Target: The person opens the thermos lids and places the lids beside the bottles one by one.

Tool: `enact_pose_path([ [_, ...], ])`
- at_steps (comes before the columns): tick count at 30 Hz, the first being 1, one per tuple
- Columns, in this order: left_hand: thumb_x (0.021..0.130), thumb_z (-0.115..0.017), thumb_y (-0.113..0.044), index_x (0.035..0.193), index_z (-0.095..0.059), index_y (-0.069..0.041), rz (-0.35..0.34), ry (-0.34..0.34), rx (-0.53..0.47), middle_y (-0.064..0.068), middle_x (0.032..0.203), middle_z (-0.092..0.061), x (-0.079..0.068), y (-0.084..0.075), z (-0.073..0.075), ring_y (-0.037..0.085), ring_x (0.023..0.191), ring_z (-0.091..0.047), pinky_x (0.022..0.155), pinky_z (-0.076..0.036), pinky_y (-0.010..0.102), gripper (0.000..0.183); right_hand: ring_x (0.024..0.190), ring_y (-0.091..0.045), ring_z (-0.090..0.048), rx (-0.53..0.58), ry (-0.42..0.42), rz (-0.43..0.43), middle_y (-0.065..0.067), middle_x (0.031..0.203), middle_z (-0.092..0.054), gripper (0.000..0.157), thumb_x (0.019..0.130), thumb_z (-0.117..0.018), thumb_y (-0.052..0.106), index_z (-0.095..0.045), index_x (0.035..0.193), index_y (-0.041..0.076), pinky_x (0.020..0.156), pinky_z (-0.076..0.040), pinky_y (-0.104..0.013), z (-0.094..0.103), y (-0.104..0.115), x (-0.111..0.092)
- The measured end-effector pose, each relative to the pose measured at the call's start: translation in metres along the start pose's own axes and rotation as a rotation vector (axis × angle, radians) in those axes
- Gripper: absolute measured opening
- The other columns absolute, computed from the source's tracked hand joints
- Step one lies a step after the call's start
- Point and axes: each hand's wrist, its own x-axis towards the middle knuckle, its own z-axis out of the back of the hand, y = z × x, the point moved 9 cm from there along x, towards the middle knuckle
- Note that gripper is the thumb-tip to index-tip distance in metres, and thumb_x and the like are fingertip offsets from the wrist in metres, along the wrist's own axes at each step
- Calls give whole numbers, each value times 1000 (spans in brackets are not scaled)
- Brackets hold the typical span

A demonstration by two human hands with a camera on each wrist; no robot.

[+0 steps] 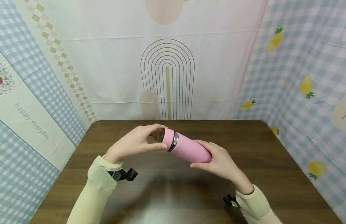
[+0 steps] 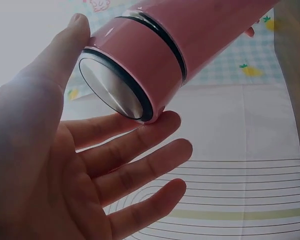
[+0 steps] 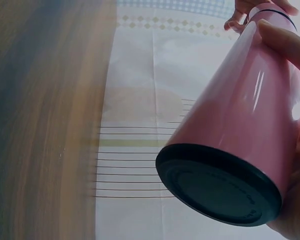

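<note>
A pink thermos bottle [image 1: 191, 147] is held up over the table, tilted with its lid end higher and to the left. My right hand [image 1: 217, 158] grips the body near the base, thumb on the near side. The black base [image 3: 217, 185] shows in the right wrist view. At the other end, my left hand [image 1: 136, 141] pinches the pink lid [image 2: 140, 55] between thumb and fingertips, the other fingers spread. The lid's top is a silver disc [image 2: 110, 87] with a black rim. A silver band [image 1: 175, 141] shows between lid and body.
Below the hands is a dark brown wooden table [image 1: 119, 193]. A white printed cloth [image 1: 111, 68] hangs behind it, with blue checked cloth [image 1: 296, 118] on the right. A black wrist strap mount [image 1: 122, 175] sits at the left sleeve.
</note>
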Motion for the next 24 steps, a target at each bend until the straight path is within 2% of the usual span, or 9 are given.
enact_pose_path([
  [6,88,-66,-64,125,-62,-26,48,11,27,-15,94,-65,1,4,-2,4,87,-62,78,-53,29,54,101,-12,-61,-6,-11,4,9,116,-68,75,71,-83,64,-61,134,31,79,-51,-40,0,0,0],
  [10,91,-66,-61,131,-62,-21,45,26,44,-13,102,-66,2,5,-3,5,94,-62,84,-53,31,57,99,-11,-61,-10,-15,2,8,115,-67,75,70,-84,63,-62,134,31,78,-52,-40,0,-1,0],
  [14,89,-70,-58,146,-51,-18,0,19,27,-8,125,-61,3,2,-3,6,108,-61,96,-51,34,73,97,-11,-61,-8,-18,0,8,113,-67,75,70,-85,63,-62,134,31,77,-52,-39,1,-1,0],
  [18,82,-79,-55,153,-40,-26,-80,29,-42,-10,143,-49,1,-5,-3,5,122,-54,105,-46,36,86,97,-11,-61,3,-11,-4,8,114,-67,76,70,-85,62,-62,134,30,78,-52,-40,0,-2,0],
  [21,82,-83,-48,153,-40,-30,-149,54,-54,-13,148,-44,-1,-13,-5,6,132,-46,110,-41,35,85,98,-12,-61,11,-9,-6,7,115,-67,76,70,-85,62,-62,134,30,78,-52,-40,0,-2,0],
  [24,85,-83,-36,151,-42,-29,-192,63,-32,-14,148,-44,-2,-17,-6,7,138,-40,112,-38,34,78,98,-12,-61,12,-8,-7,8,114,-67,76,69,-86,62,-62,134,30,78,-52,-40,1,-2,-1],
])
